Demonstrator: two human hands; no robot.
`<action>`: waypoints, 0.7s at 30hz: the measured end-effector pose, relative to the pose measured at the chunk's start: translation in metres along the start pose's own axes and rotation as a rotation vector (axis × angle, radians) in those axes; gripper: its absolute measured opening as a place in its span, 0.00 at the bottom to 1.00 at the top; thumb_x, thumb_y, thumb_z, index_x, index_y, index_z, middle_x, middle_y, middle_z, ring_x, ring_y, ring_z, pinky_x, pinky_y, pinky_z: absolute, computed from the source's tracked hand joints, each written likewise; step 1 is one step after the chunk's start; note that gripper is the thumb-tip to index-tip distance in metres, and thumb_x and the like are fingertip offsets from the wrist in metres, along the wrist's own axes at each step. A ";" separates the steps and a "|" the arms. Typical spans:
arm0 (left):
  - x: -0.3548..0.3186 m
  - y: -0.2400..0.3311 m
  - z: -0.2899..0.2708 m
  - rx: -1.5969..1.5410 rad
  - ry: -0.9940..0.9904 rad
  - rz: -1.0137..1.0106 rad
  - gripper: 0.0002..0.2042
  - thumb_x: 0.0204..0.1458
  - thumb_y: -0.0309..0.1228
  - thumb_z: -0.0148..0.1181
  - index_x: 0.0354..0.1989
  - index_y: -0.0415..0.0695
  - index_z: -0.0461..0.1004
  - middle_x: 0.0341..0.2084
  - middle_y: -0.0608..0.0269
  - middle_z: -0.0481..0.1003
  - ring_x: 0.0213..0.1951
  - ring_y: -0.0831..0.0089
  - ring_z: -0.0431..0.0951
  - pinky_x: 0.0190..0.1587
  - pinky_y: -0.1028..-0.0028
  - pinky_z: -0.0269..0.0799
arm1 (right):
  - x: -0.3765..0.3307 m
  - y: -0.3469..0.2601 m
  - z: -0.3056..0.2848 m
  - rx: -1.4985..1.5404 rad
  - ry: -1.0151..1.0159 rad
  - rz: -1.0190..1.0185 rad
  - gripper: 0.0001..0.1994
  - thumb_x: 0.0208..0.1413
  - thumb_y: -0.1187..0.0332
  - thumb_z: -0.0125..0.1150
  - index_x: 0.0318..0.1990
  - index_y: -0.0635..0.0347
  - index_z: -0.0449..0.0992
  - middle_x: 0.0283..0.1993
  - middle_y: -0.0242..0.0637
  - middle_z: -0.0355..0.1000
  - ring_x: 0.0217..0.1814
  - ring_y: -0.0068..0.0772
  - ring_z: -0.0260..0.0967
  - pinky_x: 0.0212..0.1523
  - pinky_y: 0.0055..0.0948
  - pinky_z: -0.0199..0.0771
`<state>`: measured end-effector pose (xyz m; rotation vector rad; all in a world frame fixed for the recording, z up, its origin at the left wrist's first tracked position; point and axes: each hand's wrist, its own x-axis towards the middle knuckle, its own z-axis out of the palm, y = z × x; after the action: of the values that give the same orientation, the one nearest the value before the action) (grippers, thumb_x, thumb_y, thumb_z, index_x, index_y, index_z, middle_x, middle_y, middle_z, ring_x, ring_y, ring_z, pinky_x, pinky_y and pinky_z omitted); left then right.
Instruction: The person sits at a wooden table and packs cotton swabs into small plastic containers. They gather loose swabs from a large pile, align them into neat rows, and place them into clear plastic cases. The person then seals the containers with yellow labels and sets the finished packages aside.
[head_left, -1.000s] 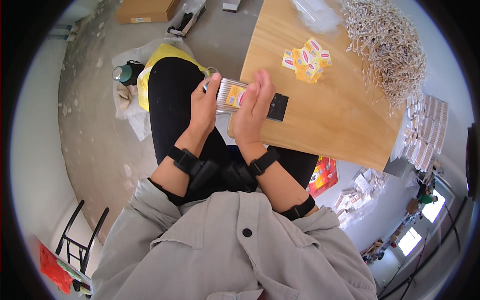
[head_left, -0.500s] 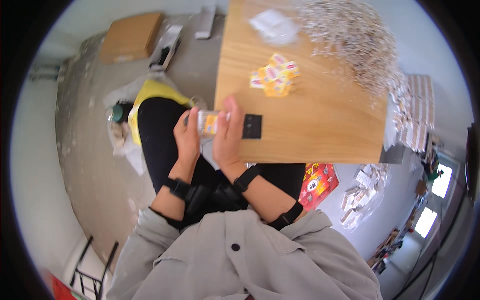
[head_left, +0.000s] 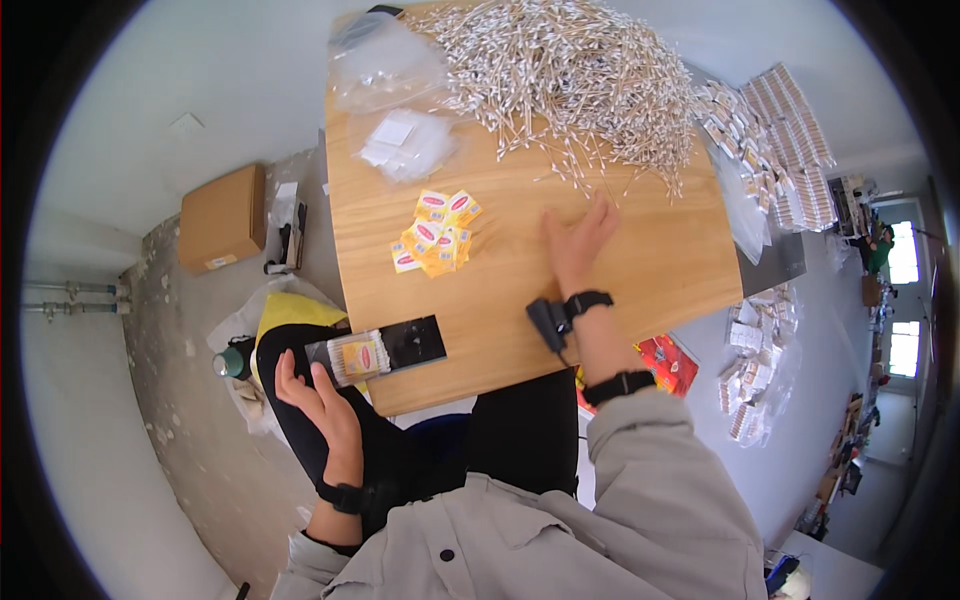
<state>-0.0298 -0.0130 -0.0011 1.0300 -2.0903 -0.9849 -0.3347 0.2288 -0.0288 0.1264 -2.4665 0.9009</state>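
Yellow-labelled cotton-swab packet (head_left: pixel 358 356) is lying at the left end of the black plate (head_left: pixel 416 343). Just changed: both hands are no longer closing round the packet. Right hand (head_left: pixel 578 243) is now reaching beyond and rightward of the plate, thumb and fingers parted, nothing showing between them. Loose cotton-swab heap (head_left: pixel 600 80) is spreading farther beyond the plate, near those fingers. Left hand (head_left: pixel 328 408) is staying left of the plate, fingers standing apart; touching the packet or not, cannot tell. Judging: packet handling is pausing, any steadying coming from the left hand alone. Yellow label cards (head_left: pixel 433 234) are lying beyond the plate, untouched.
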 end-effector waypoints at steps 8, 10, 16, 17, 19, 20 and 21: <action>-0.020 0.060 0.020 0.021 -0.228 0.322 0.26 0.52 0.20 0.55 0.60 0.33 0.58 0.60 0.42 0.55 0.62 0.49 0.56 0.65 0.58 0.49 | 0.073 0.018 0.041 0.010 -0.101 -0.092 0.22 0.42 0.64 0.72 0.47 0.58 0.75 0.49 0.41 0.66 0.53 0.47 0.63 0.53 0.42 0.65; -0.024 0.075 0.030 -0.003 -0.350 0.350 0.24 0.51 0.20 0.56 0.58 0.35 0.60 0.59 0.43 0.56 0.62 0.49 0.57 0.65 0.59 0.51 | 0.070 0.023 0.039 0.071 -0.117 -0.076 0.16 0.43 0.67 0.71 0.41 0.59 0.78 0.45 0.39 0.67 0.49 0.45 0.65 0.49 0.42 0.68; -0.040 0.104 0.084 -0.108 -0.597 0.297 0.24 0.48 0.21 0.59 0.57 0.39 0.63 0.58 0.42 0.57 0.62 0.46 0.57 0.64 0.58 0.54 | 0.031 0.033 0.001 0.294 -0.146 -0.026 0.09 0.44 0.73 0.70 0.35 0.60 0.78 0.38 0.41 0.69 0.41 0.44 0.68 0.43 0.40 0.71; -0.044 0.108 0.092 -0.086 -0.635 0.351 0.26 0.48 0.22 0.59 0.58 0.39 0.63 0.59 0.42 0.57 0.63 0.46 0.57 0.64 0.57 0.53 | 0.020 0.028 -0.009 0.313 -0.173 -0.011 0.09 0.44 0.73 0.69 0.34 0.59 0.78 0.38 0.41 0.69 0.42 0.44 0.68 0.43 0.39 0.71; -0.052 0.114 0.110 -0.047 -0.721 0.459 0.28 0.48 0.22 0.59 0.60 0.38 0.61 0.61 0.41 0.56 0.64 0.47 0.56 0.66 0.57 0.51 | -0.003 0.025 -0.029 0.301 -0.209 -0.030 0.08 0.44 0.73 0.69 0.34 0.59 0.78 0.38 0.40 0.69 0.42 0.44 0.68 0.44 0.39 0.70; -0.056 0.117 0.117 -0.022 -0.725 0.488 0.31 0.47 0.24 0.62 0.61 0.38 0.60 0.62 0.40 0.55 0.64 0.46 0.55 0.66 0.56 0.49 | -0.013 0.025 -0.039 0.275 -0.221 -0.070 0.08 0.44 0.74 0.69 0.34 0.59 0.78 0.38 0.40 0.69 0.43 0.44 0.68 0.44 0.38 0.70; -0.060 0.120 0.127 -0.008 -0.736 0.518 0.34 0.46 0.27 0.64 0.63 0.38 0.58 0.64 0.39 0.53 0.65 0.45 0.54 0.67 0.55 0.48 | -0.022 0.026 -0.049 0.238 -0.229 -0.109 0.08 0.44 0.74 0.68 0.34 0.58 0.78 0.39 0.40 0.69 0.43 0.44 0.68 0.44 0.38 0.70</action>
<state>-0.1426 0.1321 0.0170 0.0572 -2.7205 -1.1924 -0.3016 0.2776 -0.0227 0.4653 -2.5190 1.1856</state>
